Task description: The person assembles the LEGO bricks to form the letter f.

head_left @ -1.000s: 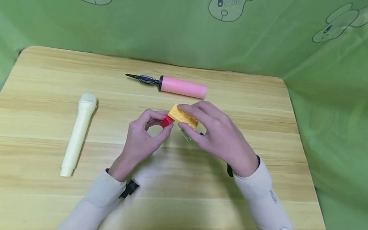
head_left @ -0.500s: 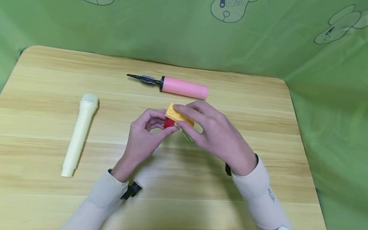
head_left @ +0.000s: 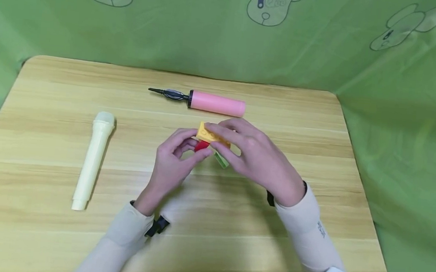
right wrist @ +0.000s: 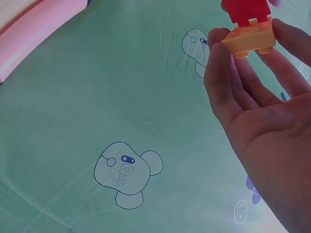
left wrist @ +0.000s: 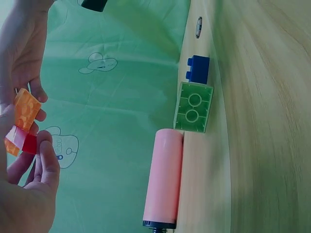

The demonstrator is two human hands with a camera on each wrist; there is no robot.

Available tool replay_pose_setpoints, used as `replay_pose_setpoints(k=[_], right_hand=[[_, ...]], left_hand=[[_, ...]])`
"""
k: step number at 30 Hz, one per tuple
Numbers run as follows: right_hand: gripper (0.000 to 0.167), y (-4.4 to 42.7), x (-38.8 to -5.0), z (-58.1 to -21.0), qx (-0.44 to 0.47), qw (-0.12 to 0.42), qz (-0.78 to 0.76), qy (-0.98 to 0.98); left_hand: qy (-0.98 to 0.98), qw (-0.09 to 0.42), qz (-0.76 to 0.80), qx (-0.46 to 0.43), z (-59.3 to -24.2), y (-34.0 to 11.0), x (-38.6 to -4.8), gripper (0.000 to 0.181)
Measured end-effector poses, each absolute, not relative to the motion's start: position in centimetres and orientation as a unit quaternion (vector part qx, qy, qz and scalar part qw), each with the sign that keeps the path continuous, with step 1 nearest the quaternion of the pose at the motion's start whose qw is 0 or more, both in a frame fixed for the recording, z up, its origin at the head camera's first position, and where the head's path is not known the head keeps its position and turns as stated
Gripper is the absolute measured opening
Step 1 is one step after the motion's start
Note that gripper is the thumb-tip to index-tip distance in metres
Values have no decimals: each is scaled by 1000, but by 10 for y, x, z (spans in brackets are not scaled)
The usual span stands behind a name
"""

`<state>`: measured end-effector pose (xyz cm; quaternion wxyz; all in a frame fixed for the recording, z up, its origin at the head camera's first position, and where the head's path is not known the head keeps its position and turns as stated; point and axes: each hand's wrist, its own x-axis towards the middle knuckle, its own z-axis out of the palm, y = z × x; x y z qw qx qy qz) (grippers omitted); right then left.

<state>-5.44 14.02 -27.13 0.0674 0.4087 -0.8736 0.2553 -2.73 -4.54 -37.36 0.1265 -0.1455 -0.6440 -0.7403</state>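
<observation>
My left hand pinches a red toy building brick between thumb and fingers, above the middle of the table. My right hand grips a yellow building brick from the right, covering much of it. In the right wrist view the red brick meets the yellow brick on its studless side; whether they are locked together I cannot tell. Below the right hand lies a green brick, its hollow underside showing in the left wrist view. Beside it is a blue brick, hidden in the head view.
A pink hand pump with a black nozzle lies behind the hands. To the left lies a cream toy microphone. A green printed curtain hangs along the back and right of the wooden table.
The yellow brick has shifted slightly left and sits more over the red brick, which has turned in my left fingers. More of the green brick shows; the blue one has gone behind my right hand.
</observation>
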Motion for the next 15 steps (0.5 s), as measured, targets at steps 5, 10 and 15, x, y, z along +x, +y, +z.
replay_pose_setpoints(k=[5,10,15], right_hand=[[39,141,-55,-269,407,61,253,-875],[40,142,-54,-269,404,56,255,-877],[41,142,-53,-269,404,54,254,-877]], left_hand=[[-641,123,-742,-153,-373,-45,-29,40],[-647,122,-735,-160,-373,-45,-29,39],[-649,124,-734,-160,-372,-44,-29,36]])
